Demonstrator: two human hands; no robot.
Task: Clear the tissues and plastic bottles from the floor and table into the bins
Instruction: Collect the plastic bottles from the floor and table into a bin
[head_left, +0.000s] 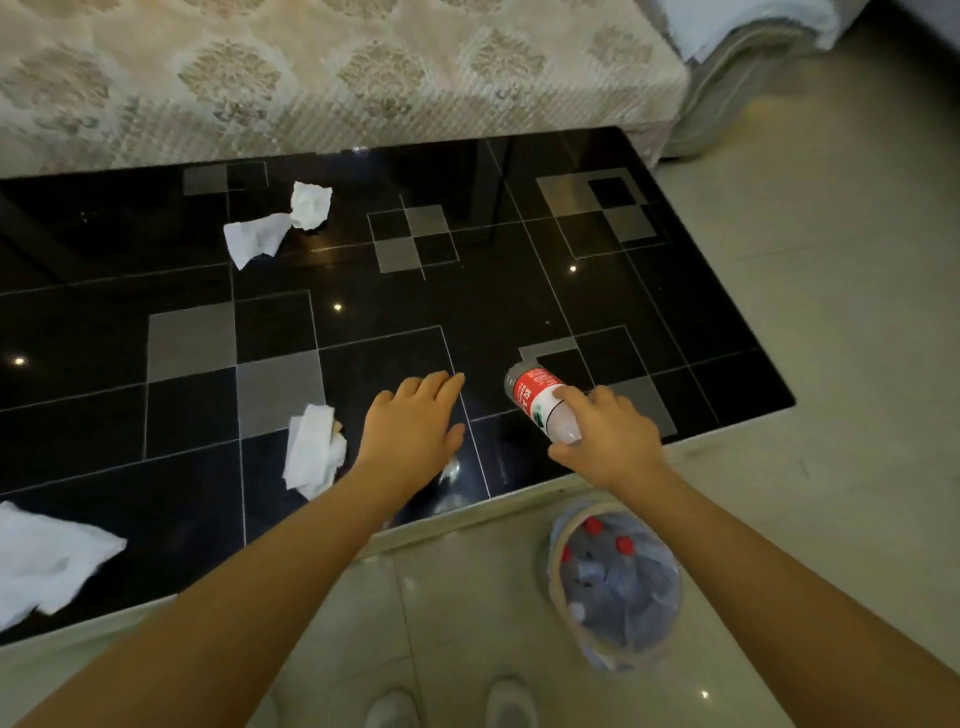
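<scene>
Plastic bottle (540, 405) lies tilted at the bench (727, 364) near edge, right hand (608, 441) fingers wrapped around it; left hand (415, 426) fingers spread, empty. A loose hold could drop it beside the bottle bin (615, 582) below.

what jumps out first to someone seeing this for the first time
The right hand grips a red-labelled plastic bottle at the near right edge of the glossy black table, right above a bin on the floor that already holds red-capped bottles. White tissues stand out on the dark top: a pair at the far left and one just left of the empty left hand.
</scene>
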